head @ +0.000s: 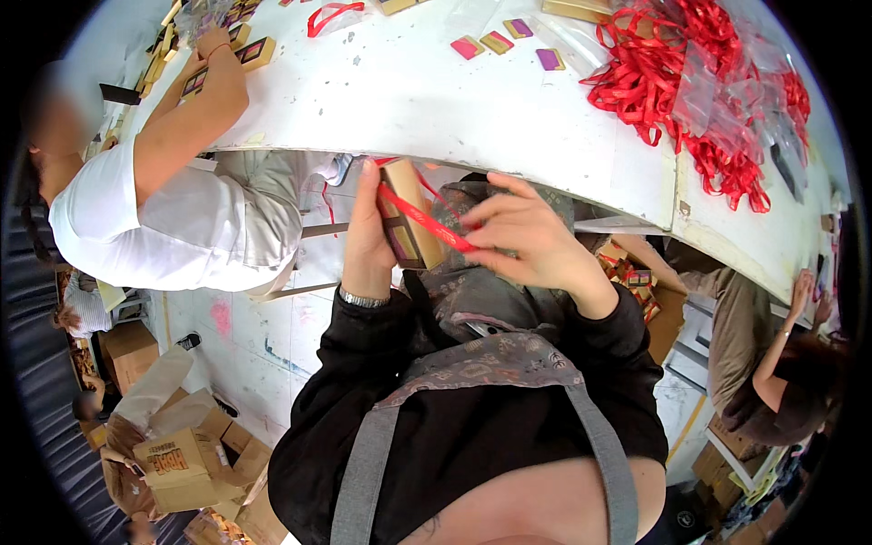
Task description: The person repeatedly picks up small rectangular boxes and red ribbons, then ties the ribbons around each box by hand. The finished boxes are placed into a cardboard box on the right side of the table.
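My left hand (368,242) grips a small gold box (417,228) with a dark window side, tilted upright just off the table's near edge. A red printed ribbon (429,223) runs across the box as a loop. The loop's right end is at the fingers of my right hand (535,238), which pinches it with the other fingers spread. Both hands are above my patterned apron (490,364).
A white table (409,102) curves across the front. Red ribbons (640,82) are heaped with clear plastic bags (715,102) at the right. Small coloured cards (497,42) lie at the back. To my left, a person in white (184,225) handles gold boxes (255,53); an open carton (657,320) holds boxes.
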The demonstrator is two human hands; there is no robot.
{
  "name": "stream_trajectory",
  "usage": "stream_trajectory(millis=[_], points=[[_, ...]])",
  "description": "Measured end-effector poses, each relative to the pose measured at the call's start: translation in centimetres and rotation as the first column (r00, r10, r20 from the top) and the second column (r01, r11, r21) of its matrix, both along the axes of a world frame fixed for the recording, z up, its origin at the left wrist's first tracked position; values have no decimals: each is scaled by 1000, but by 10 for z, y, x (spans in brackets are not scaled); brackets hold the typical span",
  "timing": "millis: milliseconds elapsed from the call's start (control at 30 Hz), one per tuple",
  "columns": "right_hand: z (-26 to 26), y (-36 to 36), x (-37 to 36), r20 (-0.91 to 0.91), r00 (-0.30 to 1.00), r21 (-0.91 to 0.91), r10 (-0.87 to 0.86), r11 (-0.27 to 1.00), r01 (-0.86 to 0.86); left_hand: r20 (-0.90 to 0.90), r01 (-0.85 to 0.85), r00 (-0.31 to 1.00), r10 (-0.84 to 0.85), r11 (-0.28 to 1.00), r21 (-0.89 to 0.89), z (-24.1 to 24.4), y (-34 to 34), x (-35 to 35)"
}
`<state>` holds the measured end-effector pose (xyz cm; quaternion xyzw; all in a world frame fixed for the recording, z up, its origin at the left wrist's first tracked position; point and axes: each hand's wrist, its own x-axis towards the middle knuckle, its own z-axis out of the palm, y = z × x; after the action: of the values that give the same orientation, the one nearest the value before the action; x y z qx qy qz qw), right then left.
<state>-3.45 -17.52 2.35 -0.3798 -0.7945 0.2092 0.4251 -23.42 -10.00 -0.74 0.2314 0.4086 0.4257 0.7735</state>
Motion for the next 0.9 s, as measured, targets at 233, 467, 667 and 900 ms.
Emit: stream_trajectory(millis=[233, 467, 667, 900], points=[[3, -3, 11, -8, 997, 116, -72, 991, 73, 196, 238, 955, -224, 970, -52, 6, 3, 31], [-5, -8, 14, 117, 967, 131, -227, 969, 211, 189, 236, 942, -276, 949, 209, 17, 8, 26], [1, -3, 14, 14, 971, -254, -240, 938, 236, 40, 258, 960, -277, 933, 252, 14, -3, 48], [8, -4, 13, -202, 932, -636, -301, 764, 109, 293, 409, 852, -434, 901, 146, 11, -7, 60]])
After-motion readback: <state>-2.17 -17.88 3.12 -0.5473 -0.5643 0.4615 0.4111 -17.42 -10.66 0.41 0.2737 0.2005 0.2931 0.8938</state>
